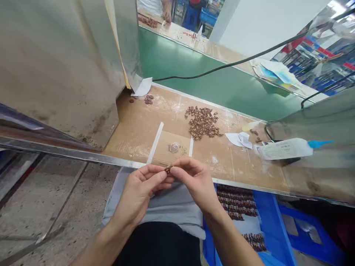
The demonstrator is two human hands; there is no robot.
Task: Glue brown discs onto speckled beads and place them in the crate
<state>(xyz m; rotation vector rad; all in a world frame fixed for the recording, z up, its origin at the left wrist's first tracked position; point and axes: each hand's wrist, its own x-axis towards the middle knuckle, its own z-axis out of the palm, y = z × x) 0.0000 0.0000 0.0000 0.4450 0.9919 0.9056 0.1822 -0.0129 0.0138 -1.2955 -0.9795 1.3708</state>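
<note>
Just in front of the bench edge, my left hand (140,188) and my right hand (195,181) meet at the fingertips. Both pinch a small dark brown piece (167,170); its kind is too small to make out, and the fingers hide part of it. Beyond them, a small clear round container (174,147) stands on a cardboard square (163,150), with tiny specks scattered to its right. A heap of small shiny brown-copper pieces (203,122) lies farther back on the bench.
Several dark discs (149,99) lie at the back left of the cardboard-covered bench (133,129). A white bottle with a blue tip (287,148) lies at right, near crumpled paper (240,140). Below stands a blue tray (277,229) with rows of brown pieces. Another person's hand (166,13) shows behind.
</note>
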